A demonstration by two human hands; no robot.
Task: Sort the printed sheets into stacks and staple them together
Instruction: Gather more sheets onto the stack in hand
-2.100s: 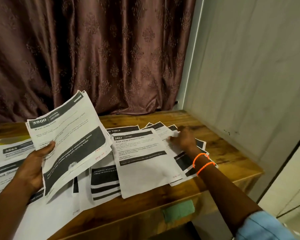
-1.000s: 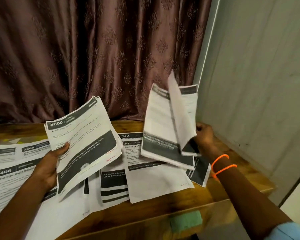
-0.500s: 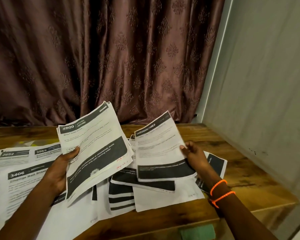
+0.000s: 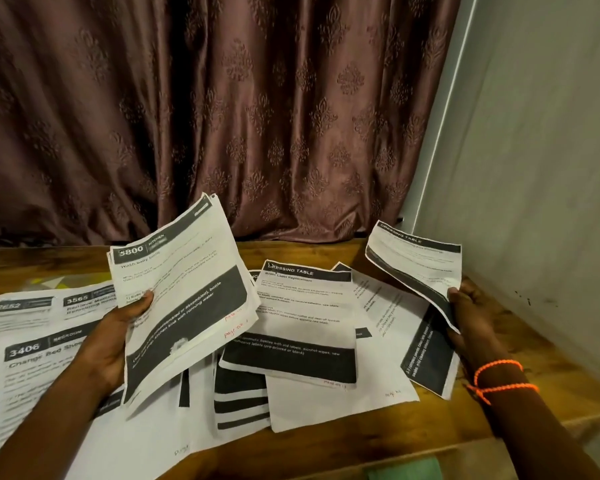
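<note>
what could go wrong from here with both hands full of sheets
1. The right hand grips its DRESSING TABLE sheet by one curling edge; it may crease or slip.
2. The left hand holds the 3800 stack fanned, so pages could slide out of order.

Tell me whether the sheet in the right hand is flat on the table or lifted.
Lifted. The right hand grips the white printed "DRESSING TABLE" sheet by its lower edge, curling above the brown wooden table.

You can't read the small print on the loose sheets (image 4: 305, 327), and the left pile (image 4: 21, 341) runs off frame.
</note>
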